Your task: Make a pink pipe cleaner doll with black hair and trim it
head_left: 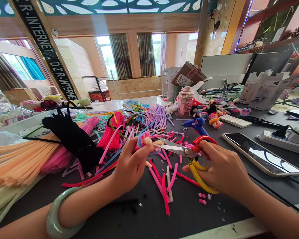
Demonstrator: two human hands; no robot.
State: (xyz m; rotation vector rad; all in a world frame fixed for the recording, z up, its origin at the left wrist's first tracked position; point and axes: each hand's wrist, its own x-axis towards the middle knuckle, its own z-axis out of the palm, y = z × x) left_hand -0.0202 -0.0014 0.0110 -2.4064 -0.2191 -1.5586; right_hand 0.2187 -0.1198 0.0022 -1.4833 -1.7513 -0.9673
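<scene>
Between the thumb and fingers of my left hand is a small fuzzy figure in pink, blue and cream. My right hand grips scissors with one red and one yellow handle loop. Their blades are parted and point left, with the tips touching or very near the figure's cream part; which of the two I cannot tell. Under and around both hands lie cut pink, red and white pipe cleaner pieces. A pale green bangle circles my left wrist.
Bundles of peach, black, pink and purple pipe cleaners spread left and behind. A blue glue gun stands beyond the scissors. At right are a phone, a power strip and a white keyboard. A pink bottle stands farther back.
</scene>
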